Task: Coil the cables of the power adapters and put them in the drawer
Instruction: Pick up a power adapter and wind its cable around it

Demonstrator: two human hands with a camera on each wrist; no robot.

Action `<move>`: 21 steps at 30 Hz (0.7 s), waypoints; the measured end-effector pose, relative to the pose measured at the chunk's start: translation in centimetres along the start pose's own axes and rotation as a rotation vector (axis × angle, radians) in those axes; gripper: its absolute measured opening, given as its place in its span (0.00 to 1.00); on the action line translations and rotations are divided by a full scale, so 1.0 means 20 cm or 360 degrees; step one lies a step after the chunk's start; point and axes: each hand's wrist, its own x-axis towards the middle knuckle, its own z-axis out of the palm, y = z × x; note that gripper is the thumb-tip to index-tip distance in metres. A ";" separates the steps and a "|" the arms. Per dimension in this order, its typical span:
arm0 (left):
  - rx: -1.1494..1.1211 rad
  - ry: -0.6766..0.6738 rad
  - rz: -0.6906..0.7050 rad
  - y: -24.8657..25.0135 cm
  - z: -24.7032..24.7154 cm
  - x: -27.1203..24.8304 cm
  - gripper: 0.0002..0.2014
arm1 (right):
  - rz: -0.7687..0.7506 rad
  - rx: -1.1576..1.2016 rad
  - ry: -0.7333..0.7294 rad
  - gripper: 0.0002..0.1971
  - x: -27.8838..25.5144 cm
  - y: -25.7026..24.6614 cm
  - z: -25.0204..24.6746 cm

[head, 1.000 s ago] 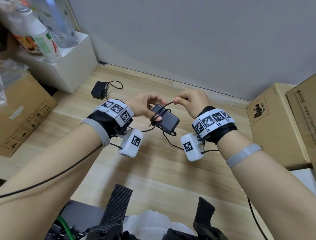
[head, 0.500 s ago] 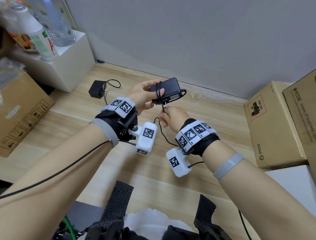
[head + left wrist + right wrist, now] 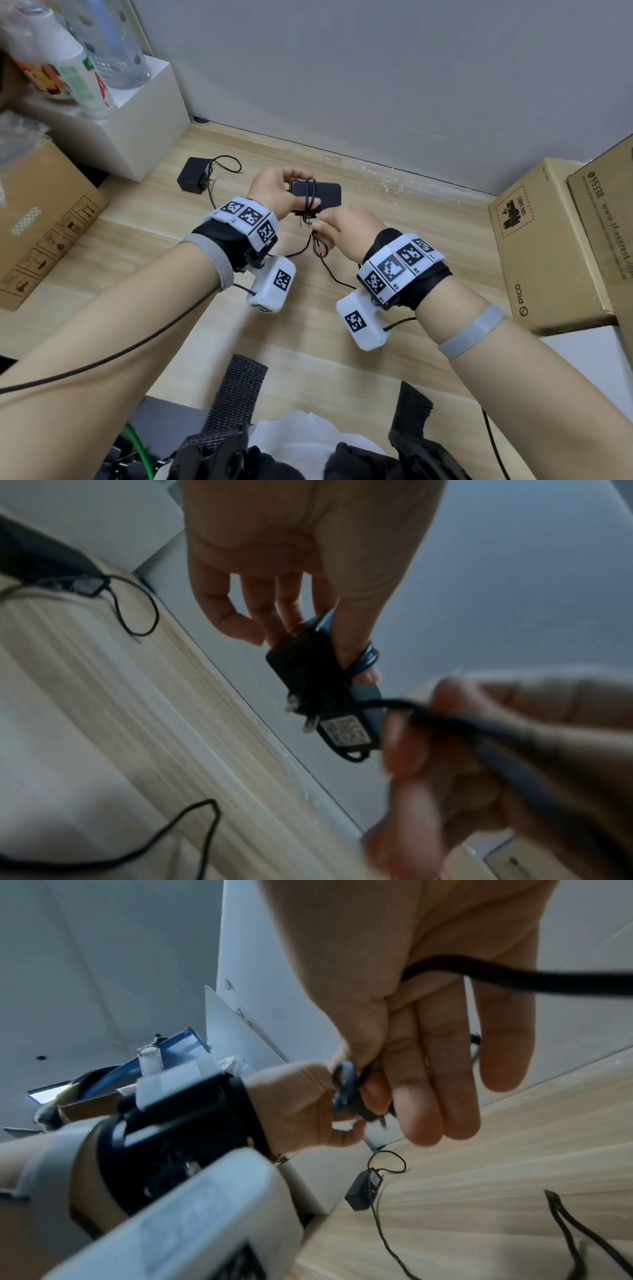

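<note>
My left hand [image 3: 294,193] grips a black power adapter [image 3: 325,195] above the desk, thumb on its near face, with a few turns of its thin black cable [image 3: 310,198] wound round it. Just below the adapter, my right hand [image 3: 327,226] pinches that cable; the loose rest [image 3: 329,274] hangs to the desk. In the left wrist view the adapter [image 3: 308,669] shows its label and prongs, and the cable [image 3: 479,729] runs into my right fingers [image 3: 428,750]. A second black adapter [image 3: 193,180] lies on the desk at the back left, its cable [image 3: 226,164] loose.
A white box [image 3: 137,137] with bottles on top stands at the back left, beside a cardboard box [image 3: 44,219]. Two cardboard boxes [image 3: 548,246] sit on the right. The wooden desk [image 3: 394,212] ends at a grey wall. No drawer is in view.
My right hand has carried the cable from above the adapter round to below it, laying another turn on. My left hand has lifted the adapter a little farther from me.
</note>
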 end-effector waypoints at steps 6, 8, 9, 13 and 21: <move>0.0415 -0.0302 0.0011 -0.04 0.03 -0.03 0.21 | -0.0001 0.0052 0.0236 0.14 -0.02 0.02 -0.08; 0.0535 -0.0460 -0.0040 -0.06 0.03 -0.04 0.23 | 0.0028 0.0290 0.0378 0.15 -0.01 0.05 -0.10; 0.0559 -0.0554 -0.0042 -0.07 0.02 -0.04 0.23 | 0.0043 0.0354 0.0455 0.17 0.00 0.06 -0.10; 0.0498 -0.0852 0.0024 -0.06 0.00 -0.07 0.18 | 0.0171 0.0459 0.0636 0.18 0.03 0.14 -0.12; -0.0072 -0.1081 0.0118 0.00 -0.05 -0.09 0.26 | 0.0378 0.0582 0.0606 0.18 0.05 0.24 -0.08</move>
